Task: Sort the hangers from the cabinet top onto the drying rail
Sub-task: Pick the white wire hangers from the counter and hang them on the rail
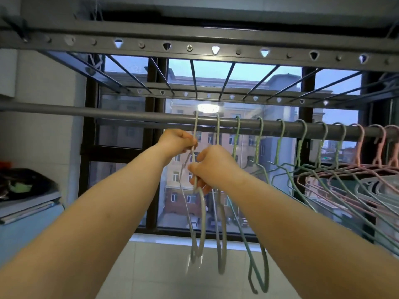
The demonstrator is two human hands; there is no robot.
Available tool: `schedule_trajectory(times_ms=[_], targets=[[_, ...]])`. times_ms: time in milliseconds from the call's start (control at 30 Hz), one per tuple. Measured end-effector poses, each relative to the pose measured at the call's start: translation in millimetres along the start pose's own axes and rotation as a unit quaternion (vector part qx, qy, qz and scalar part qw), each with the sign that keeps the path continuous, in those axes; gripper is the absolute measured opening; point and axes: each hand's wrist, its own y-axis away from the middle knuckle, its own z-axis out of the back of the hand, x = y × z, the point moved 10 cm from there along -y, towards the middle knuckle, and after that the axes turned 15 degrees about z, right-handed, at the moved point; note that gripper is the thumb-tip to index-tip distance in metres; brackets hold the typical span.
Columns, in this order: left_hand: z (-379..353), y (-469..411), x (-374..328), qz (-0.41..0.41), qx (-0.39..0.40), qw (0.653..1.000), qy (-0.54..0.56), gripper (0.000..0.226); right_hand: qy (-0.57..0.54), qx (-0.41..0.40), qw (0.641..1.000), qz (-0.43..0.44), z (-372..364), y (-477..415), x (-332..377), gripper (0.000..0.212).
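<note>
A grey round drying rail [129, 115] runs across the view at head height. A pale grey hanger [195, 229] hangs from it with its hook over the rail. My left hand [176, 143] grips that hanger's neck just below the hook. My right hand [212, 167] holds its upper frame a little lower. A second grey hanger [222, 234] hangs just to the right. Several green hangers [259, 266] follow, then several pink hangers [375, 165] at the far right of the rail.
A perforated overhead rack frame [194, 48] spans the view above the rail. A window [216, 147] with dark frames lies behind. A blue cabinet [28, 225] at the left carries dark items and something green on top. Pale floor tiles lie below.
</note>
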Motion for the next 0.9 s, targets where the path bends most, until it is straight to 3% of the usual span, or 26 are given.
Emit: schedule_trajectory(times_ms=[267,400,533,633,900], targets=[[-2.5,3.0,10.2,0.012,-0.014,1.0,0.016,0.015,-0.017,0.002,1.0,-0.012,-6.3,7.0,-6.8,0.026],[2.0,9.0,16.9,0.008,-0.011,0.998,0.061,0.014,0.024,-0.048,0.997,0.052,12.5,9.5,-4.8,0.019],[30.4,35.9,15.7,-0.016,-0.098,0.993,0.068,0.014,0.018,-0.078,0.993,0.084,26.7,23.2,-11.0,0.008],[47.5,77.6,0.8,-0.054,-0.159,0.985,0.03,0.009,0.024,-0.089,0.991,0.093,35.3,36.3,-13.2,0.021],[-14.0,197.8,-72.3,-0.144,-0.088,0.985,0.047,0.02,0.017,-0.083,0.991,0.1,83.9,109.1,-27.4,0.022]])
